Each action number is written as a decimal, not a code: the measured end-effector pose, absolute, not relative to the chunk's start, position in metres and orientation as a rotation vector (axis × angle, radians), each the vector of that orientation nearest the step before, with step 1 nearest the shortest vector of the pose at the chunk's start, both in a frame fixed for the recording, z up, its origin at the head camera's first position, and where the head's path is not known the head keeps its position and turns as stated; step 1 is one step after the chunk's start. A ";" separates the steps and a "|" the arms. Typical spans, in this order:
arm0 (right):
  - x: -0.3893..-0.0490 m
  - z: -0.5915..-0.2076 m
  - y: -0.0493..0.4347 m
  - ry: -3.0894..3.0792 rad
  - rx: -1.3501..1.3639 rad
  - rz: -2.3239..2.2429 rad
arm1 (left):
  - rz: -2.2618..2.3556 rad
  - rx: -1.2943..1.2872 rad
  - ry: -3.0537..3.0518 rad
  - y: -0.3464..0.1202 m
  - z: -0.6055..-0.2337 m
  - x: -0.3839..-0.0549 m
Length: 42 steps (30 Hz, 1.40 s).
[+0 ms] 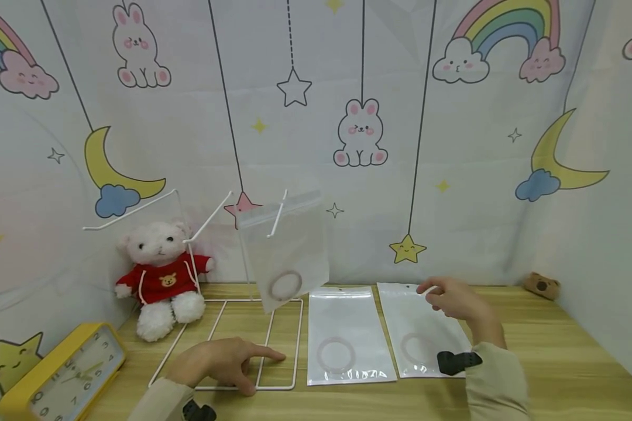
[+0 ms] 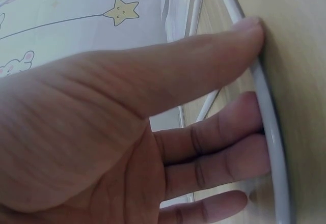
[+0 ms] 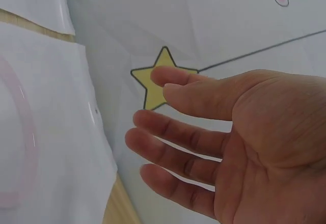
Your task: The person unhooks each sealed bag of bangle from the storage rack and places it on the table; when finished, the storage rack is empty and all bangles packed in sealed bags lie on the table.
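Taking the clock face as centred on the base of the white wire rack (image 1: 298,345), we see that base lying on the wooden table (image 1: 548,351) at the near left. Our left hand (image 1: 226,359) reaches across it, thumb spread widely from the index finger; the left wrist view shows the thumb touching a rod, without curling round it. At one o'clock, a clear bag (image 1: 300,245) with a ring (image 1: 272,285) inside hangs from the rack's hook. At three o'clock, two flat bags (image 1: 347,316) lie side by side, each containing a pinkish ring. Over the far end of the right-hand one hangs our right hand (image 1: 460,301), loosely bent and holding nothing. A teddy bear (image 1: 160,280) sits at ten o'clock, a yellow clock (image 1: 10,403) at nine, a patterned backdrop (image 1: 305,152) at twelve.
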State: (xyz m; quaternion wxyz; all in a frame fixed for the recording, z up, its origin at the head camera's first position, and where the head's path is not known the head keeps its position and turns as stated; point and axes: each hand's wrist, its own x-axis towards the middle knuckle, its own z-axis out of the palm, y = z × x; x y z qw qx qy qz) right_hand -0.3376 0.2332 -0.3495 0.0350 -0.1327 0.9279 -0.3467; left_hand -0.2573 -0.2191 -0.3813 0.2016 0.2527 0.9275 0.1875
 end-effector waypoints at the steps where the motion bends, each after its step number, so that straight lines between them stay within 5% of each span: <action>1: -0.337 -0.349 0.228 2.837 -0.432 -1.082 | 0.525 0.708 2.589 -0.219 -0.381 -0.257; 29: -0.355 -0.388 0.100 2.783 -1.163 -1.290 | 0.496 0.709 2.597 -0.218 -0.380 -0.256; 42: -0.352 -0.384 0.078 2.628 -1.232 -1.272 | 0.474 0.700 2.622 -0.218 -0.382 -0.256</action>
